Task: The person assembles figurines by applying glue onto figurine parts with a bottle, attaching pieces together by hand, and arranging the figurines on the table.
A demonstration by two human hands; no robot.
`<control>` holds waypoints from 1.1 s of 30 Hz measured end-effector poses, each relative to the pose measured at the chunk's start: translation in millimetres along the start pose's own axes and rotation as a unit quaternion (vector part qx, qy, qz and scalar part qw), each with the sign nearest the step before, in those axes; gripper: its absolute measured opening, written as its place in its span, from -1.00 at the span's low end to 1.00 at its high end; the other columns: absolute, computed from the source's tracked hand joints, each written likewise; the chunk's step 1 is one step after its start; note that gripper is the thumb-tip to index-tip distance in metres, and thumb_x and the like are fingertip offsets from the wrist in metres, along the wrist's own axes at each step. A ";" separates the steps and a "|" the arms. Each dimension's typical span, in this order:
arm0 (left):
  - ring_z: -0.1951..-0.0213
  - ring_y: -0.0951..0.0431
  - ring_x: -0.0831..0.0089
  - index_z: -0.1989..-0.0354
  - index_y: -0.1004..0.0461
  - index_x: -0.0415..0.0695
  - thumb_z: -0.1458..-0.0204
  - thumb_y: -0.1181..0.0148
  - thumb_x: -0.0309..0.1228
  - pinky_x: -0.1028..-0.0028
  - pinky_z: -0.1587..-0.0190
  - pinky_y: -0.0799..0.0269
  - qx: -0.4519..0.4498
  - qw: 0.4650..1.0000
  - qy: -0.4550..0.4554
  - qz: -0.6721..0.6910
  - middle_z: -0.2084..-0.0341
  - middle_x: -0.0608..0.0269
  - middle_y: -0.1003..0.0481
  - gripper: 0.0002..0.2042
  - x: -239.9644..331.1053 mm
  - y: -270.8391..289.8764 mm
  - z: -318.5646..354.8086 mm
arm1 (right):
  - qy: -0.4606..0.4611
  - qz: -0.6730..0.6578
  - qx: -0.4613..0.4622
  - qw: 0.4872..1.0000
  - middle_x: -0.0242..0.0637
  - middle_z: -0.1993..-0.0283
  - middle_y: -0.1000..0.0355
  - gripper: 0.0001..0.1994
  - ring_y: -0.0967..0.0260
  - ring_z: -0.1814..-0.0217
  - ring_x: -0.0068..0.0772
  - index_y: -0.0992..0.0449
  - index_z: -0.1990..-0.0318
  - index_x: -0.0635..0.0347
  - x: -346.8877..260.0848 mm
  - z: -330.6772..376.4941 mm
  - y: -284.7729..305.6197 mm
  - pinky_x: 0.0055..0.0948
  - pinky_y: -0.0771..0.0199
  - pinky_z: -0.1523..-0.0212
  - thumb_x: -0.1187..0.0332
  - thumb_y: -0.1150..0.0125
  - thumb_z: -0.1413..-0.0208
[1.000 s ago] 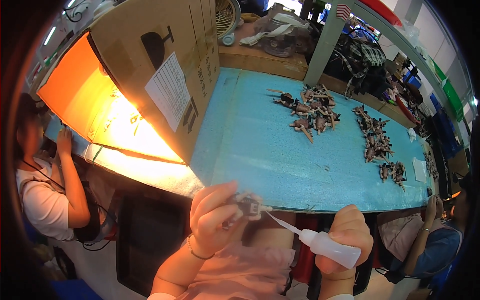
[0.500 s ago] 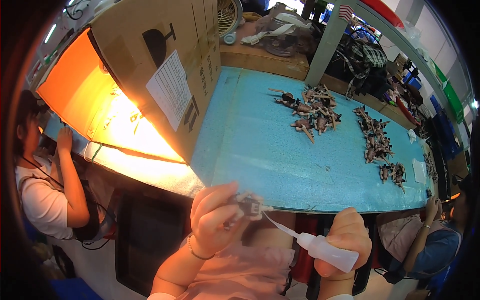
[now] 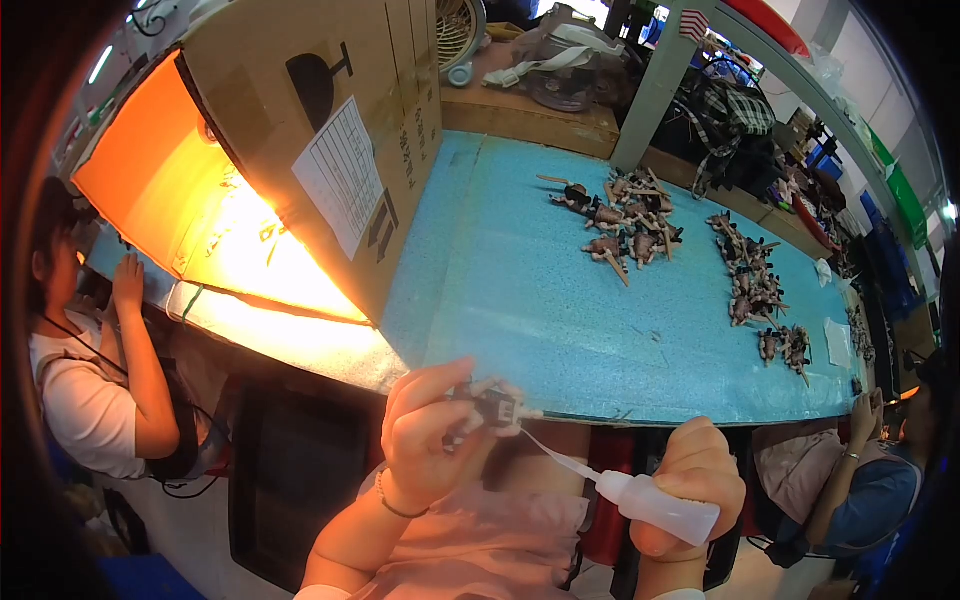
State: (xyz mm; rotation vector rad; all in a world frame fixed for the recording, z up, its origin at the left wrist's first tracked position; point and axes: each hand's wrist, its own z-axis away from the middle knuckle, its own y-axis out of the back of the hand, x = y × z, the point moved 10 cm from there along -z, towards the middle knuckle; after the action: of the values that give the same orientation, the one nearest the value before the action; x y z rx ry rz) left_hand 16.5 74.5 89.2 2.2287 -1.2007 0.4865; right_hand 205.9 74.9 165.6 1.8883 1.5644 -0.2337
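Note:
Between the fingers of my left hand (image 3: 425, 425) is a small figurine (image 3: 497, 408), dark in the middle with pale limbs, held just in front of the table's near edge. My right hand (image 3: 698, 475) is wrapped round a white squeeze bottle (image 3: 655, 505), tilted with its long thin nozzle (image 3: 557, 455) pointing up and left. The nozzle's tip reaches the figurine's lower right side; whether it touches is too fine to tell. Further back on the blue table (image 3: 500, 270) lie similar figurines in a cluster (image 3: 630, 220), and a row of more (image 3: 745, 270) stretches along the right.
A large cardboard box (image 3: 330, 130) stands at the left, its open side glowing orange from a lamp inside. A grey post (image 3: 655, 95) rises at the table's back edge. Co-workers sit at the far left (image 3: 100, 380) and far right (image 3: 860, 480). A dark bin (image 3: 290, 490) is below.
The figurine has turned slightly in my left hand, and the nozzle tip has shifted a little left and down along it. The bottle stays in my right hand.

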 end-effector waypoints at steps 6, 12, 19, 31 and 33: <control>0.11 -0.42 0.27 0.18 -0.13 -0.13 0.30 -0.22 -0.79 0.44 0.10 -0.41 0.026 0.986 0.075 0.147 0.05 -0.13 -0.27 -0.48 -13.7 -5.4 6.7 | 0.011 0.005 -0.027 1.000 -0.48 0.55 -0.18 -0.53 -0.08 0.58 -0.53 -0.27 0.40 0.07 -1.0 2.3 -1.9 -0.50 -0.05 0.51 -0.16 -0.16 0.10; 0.08 -0.42 0.24 0.18 -0.14 -0.16 0.23 -0.20 -0.74 0.37 0.06 -0.41 0.015 0.960 0.142 0.243 0.05 -0.14 -0.27 -0.55 -21.7 -11.7 7.6 | 0.024 -0.008 0.007 1.000 -0.45 0.54 -0.14 -0.50 -0.06 0.58 -0.53 -0.24 0.39 0.09 3.5 4.2 0.6 -0.51 -0.06 0.52 -0.20 -0.09 0.06; 0.07 -0.42 0.25 0.19 -0.15 -0.17 0.18 -0.22 -0.67 0.36 0.03 -0.38 0.019 0.943 0.180 0.279 0.05 -0.13 -0.28 -0.59 -27.4 -15.1 12.7 | 0.023 -0.001 -0.016 1.000 -0.46 0.55 -0.17 -0.50 -0.11 0.57 -0.52 -0.26 0.38 0.09 1.2 1.6 -2.8 -0.51 -0.09 0.51 -0.19 -0.12 0.08; 0.11 -0.46 0.19 0.17 -0.13 -0.22 0.17 -0.18 -0.73 0.34 0.14 -0.49 0.006 0.942 0.155 0.298 0.04 -0.17 -0.24 -0.58 -26.9 -14.5 12.8 | 0.013 -0.001 0.001 1.000 -0.42 0.55 -0.15 -0.49 -0.05 0.59 -0.53 -0.23 0.37 0.11 9.3 4.4 0.4 -0.50 -0.06 0.51 -0.20 -0.10 0.06; 0.11 -0.46 0.19 0.16 -0.13 -0.22 0.17 -0.18 -0.73 0.34 0.13 -0.49 0.003 0.944 0.152 0.292 0.03 -0.17 -0.24 -0.58 -24.5 -14.7 12.3 | -0.005 -0.008 0.020 1.000 -0.42 0.55 -0.13 -0.47 -0.04 0.58 -0.54 -0.22 0.37 0.11 13.3 5.3 4.2 -0.51 -0.04 0.51 -0.22 -0.08 0.06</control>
State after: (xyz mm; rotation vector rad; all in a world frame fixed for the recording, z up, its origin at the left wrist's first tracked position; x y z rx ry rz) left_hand 16.4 89.0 61.7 1.6856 -1.6724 1.0207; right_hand 214.7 82.3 156.1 1.9034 1.5798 -0.2835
